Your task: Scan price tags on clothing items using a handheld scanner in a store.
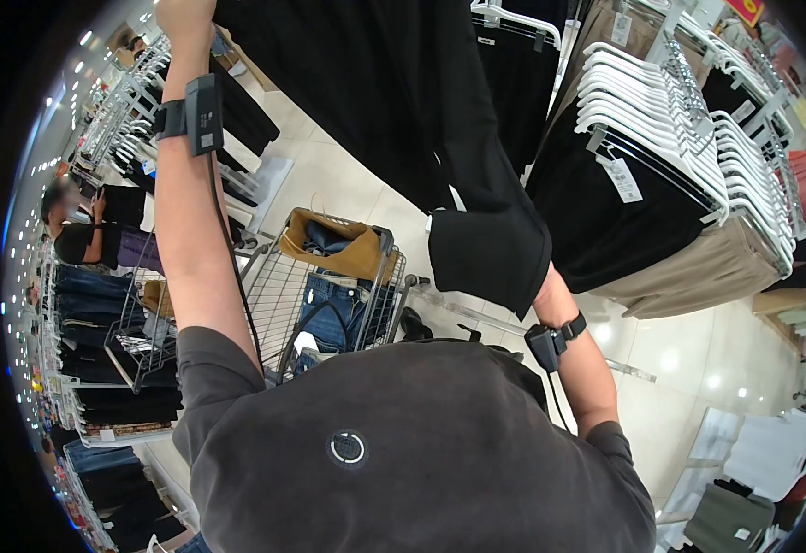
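Note:
A pair of black trousers (366, 83) is stretched across the upper middle of the head view, running from the top edge down to the right. My left hand (184, 20) is raised at the top left, closed at the upper end of the trousers and partly cut off by the frame. At the lower end, my right hand (549, 289) holds a folded leg; the fabric covers its fingers. White tags or strips show beside the fold. Each wrist wears a strapped black device with a cable.
A wire shopping cart (269, 304) stands ahead, holding blue jeans (331, 313) and a tan garment (357, 251). To the right, a rack carries black trousers (638, 212) on white hangers (638, 101). Clothing racks line the left side, where another person (80, 230) stands.

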A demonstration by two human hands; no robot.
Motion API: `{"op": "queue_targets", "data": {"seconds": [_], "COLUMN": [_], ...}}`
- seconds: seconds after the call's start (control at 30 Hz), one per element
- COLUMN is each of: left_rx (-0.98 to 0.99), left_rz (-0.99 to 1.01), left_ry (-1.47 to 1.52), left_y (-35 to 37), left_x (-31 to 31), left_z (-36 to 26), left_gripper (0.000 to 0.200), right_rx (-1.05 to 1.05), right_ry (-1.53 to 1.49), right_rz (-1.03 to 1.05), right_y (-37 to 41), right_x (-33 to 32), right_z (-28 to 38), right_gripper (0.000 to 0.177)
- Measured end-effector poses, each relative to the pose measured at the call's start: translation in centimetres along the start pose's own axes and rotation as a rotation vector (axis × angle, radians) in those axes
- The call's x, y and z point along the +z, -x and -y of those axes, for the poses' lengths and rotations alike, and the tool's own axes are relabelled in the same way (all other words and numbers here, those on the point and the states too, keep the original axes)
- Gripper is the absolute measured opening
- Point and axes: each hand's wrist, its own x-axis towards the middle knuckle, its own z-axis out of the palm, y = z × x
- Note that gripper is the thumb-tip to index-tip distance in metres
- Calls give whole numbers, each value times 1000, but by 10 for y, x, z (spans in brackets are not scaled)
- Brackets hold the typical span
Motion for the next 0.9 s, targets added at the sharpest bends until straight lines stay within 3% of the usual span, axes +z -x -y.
{"op": "queue_targets", "data": {"seconds": [0.1, 0.2, 0.27, 0.33, 0.5, 0.6, 0.7, 0.77, 0.83, 0.9], "left_rx": [-44, -22, -3, -15, -50, -105, -53, -5, 30, 21], "left_rz": [-9, -18, -9, 15, -1, -8, -22, -31, -45, 7], "left_ry": [51, 58, 45, 38, 30, -30, -71, -74, -59, 25], "left_y": [7, 5, 2, 0, 5, 5, 3, 3, 4, 6], "left_x": [4, 3, 2, 0, -2, -4, -5, -5, -5, -4], "left_z": [-17, -16, -7, 0, -10, -19, -11, -7, -9, -10], "left_gripper": [26, 29, 30, 30, 31, 31, 32, 32, 30, 26], "right_rx": [9, -58, -195, -244, -26, -23, -211, -361, -413, -390], "right_ry": [-44, 42, 476, 594, 13, -9, 515, 1172, 1452, 1417], "right_rz": [237, 291, 163, 133, 431, 449, 335, 185, 56, 21], "right_y": [-10, -16, -18, -18, -15, -14, -15, -11, -8, -6], "right_x": [17, 27, 26, 26, 33, 33, 27, 42, 51, 51], "right_z": [12, 21, 25, 29, 33, 32, 33, 31, 27, 26], "right_gripper": [47, 48, 47, 46, 53, 53, 52, 51, 51, 50]}}
